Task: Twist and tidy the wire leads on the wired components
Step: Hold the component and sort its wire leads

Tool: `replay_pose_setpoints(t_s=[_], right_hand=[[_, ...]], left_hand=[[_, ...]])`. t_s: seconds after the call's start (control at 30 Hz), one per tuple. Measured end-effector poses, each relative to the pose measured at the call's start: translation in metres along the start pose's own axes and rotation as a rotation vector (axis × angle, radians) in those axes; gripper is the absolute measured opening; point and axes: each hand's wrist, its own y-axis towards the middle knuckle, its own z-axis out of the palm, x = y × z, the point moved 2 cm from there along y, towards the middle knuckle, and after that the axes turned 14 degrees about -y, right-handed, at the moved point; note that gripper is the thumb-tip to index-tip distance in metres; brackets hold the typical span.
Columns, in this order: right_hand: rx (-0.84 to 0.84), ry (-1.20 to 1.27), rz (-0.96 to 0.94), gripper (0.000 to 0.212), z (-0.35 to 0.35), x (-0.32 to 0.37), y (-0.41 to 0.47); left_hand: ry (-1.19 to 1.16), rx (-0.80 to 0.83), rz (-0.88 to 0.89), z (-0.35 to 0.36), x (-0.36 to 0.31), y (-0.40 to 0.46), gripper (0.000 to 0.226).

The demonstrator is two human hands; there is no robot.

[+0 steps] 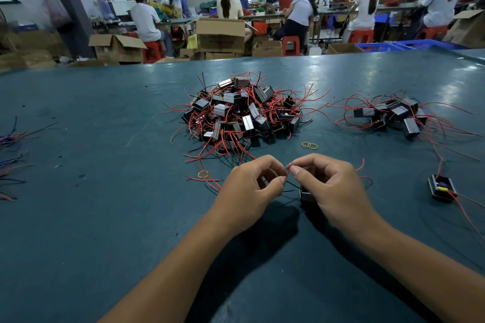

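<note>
Loose wire offcuts [11,139] lie at the far left of the teal surface [105,217]. Near the middle sits a big pile of wired components [236,113], with a yellow rubber band [203,174] just before it. The left hand [249,191] pinches a thin red lead [288,172] with curled fingers; the right hand [333,186] pinches the same lead and curls over a black component [305,194]. Farther right are a smaller component pile [393,115] and a lone component [442,189].

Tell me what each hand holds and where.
Left hand pinches the red lead; right hand pinches that lead near its tip, the component under it.
</note>
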Motion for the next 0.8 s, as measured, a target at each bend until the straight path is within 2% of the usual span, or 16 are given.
replay_pose_setpoints(t_s=[0.3, 0.4, 0.57, 0.7, 0.8], right_hand=[[0.015, 0.015, 0.005, 0.01, 0.0, 0.003, -0.002], [0.034, -0.053, -0.056, 0.01, 0.0, 0.003, -0.003], [0.045, -0.218, -0.207, 0.013, -0.001, 0.007, -0.006], [0.012, -0.334, -0.299, 0.01, -0.003, 0.012, -0.007], [0.001, -0.443, -0.407, 0.005, -0.004, 0.015, -0.008]], left_hand=[[-0.021, -0.042, 0.002, 0.003, -0.006, -0.001, 0.001], [0.002, -0.116, 0.064, -0.002, -0.011, 0.0, 0.001], [0.174, -0.09, 0.111, -0.004, -0.015, -0.001, 0.011], [0.092, -0.074, -0.001, -0.003, -0.015, 0.0, 0.019], [-0.226, -0.106, -0.266, 0.0, -0.012, 0.001, 0.031]])
